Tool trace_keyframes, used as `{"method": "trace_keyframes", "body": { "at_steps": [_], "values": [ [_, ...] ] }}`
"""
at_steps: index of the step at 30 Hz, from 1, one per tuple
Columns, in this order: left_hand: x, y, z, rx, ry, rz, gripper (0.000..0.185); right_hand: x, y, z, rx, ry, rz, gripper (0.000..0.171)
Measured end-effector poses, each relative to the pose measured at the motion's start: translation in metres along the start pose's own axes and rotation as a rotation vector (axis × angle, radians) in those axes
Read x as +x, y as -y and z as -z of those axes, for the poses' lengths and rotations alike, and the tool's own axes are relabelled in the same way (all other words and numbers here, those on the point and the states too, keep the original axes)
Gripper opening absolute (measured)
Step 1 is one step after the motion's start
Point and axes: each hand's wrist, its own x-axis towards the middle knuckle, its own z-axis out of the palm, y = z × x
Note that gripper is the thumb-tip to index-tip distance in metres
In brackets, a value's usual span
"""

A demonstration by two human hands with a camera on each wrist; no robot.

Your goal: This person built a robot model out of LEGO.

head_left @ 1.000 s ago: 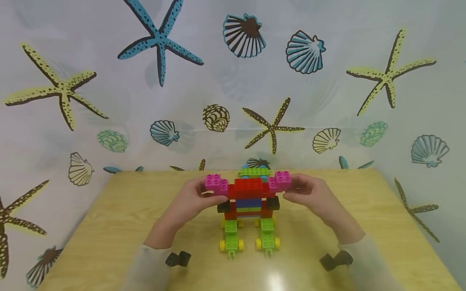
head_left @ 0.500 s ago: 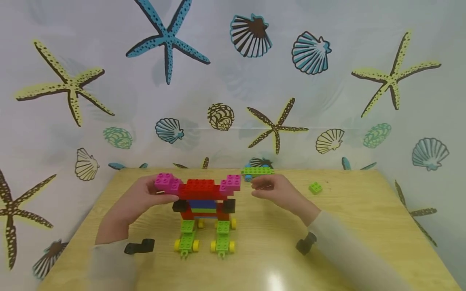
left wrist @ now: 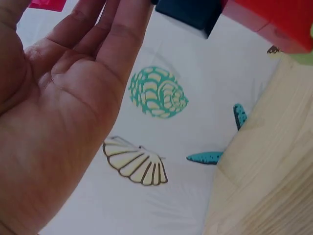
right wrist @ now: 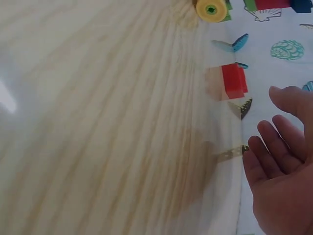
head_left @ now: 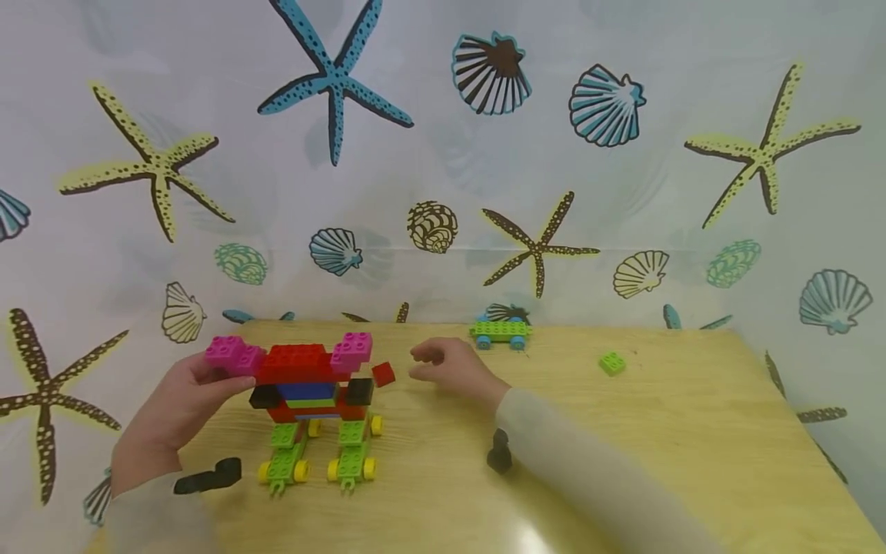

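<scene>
Steadying the block model point(head_left: 308, 388) near the worktop's point(head_left: 623, 462) left edge: left hand point(head_left: 176, 408) pinching its pink block. Right hand point(head_left: 453, 368), fingers loosely spread, hovering right of a red brick point(head_left: 383, 374); next, probably pinching it.

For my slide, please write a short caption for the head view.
Left hand holds a brick model by its pink brick; right hand open beside a small red brick.

No readable text, label, brand, number or sign shows anywhere in these views.
</scene>
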Motion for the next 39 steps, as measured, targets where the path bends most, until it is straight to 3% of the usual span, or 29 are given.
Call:
{"method": "trace_keyframes", "body": {
  "at_steps": [7, 17, 27, 39],
  "values": [
    [-0.006, 0.008, 0.01, -0.11, -0.015, -0.037, 0.041, 0.026, 0.015, -0.025, -0.054, 0.079, 0.027, 0.047],
    [-0.005, 0.007, 0.009, -0.12, -0.003, -0.012, 0.044, 0.039, 0.019, -0.038, -0.171, 0.091, 0.03, 0.043],
    [-0.008, 0.007, 0.011, -0.151, 0.002, -0.038, 0.042, 0.037, 0.0, -0.024, -0.194, 0.044, 0.026, 0.042],
    [-0.006, 0.002, 0.009, -0.115, 0.009, -0.004, 0.045, 0.022, -0.012, -0.005, -0.172, 0.024, -0.013, 0.04]
  ]
}}
